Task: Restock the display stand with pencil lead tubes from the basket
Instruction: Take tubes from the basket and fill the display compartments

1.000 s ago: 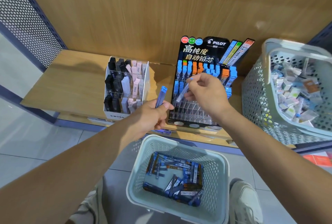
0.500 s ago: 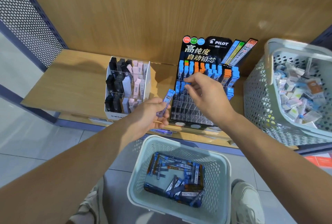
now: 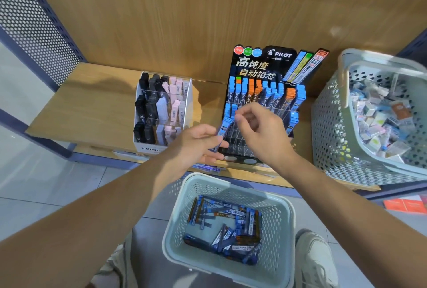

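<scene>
The black Pilot display stand (image 3: pixel 265 61) stands on the wooden shelf, its upper rows filled with blue and orange capped tubes and its lower clear slots bare. My left hand (image 3: pixel 196 142) grips a blue-capped lead tube (image 3: pixel 223 129), tilted, just in front of the stand's left side. My right hand (image 3: pixel 261 130) hovers beside it with loosely curled fingers. Its thumb tip sits right next to the tube's cap and nothing shows between its fingers. The pale basket (image 3: pixel 231 181) below holds several more lead tubes (image 3: pixel 231 225).
A white Mono box (image 3: pixel 161 107) of black, grey and pink items stands left of the stand. A large perforated basket (image 3: pixel 328 126) of small packets sits at the right. A loose tube (image 3: pixel 208 168) lies at the shelf's front edge. My shoe (image 3: pixel 314 260) is beside the lower basket.
My right hand set its tube into the stand's left column and drew back empty. My left hand carried its tube right and up, meeting the right hand's fingertips.
</scene>
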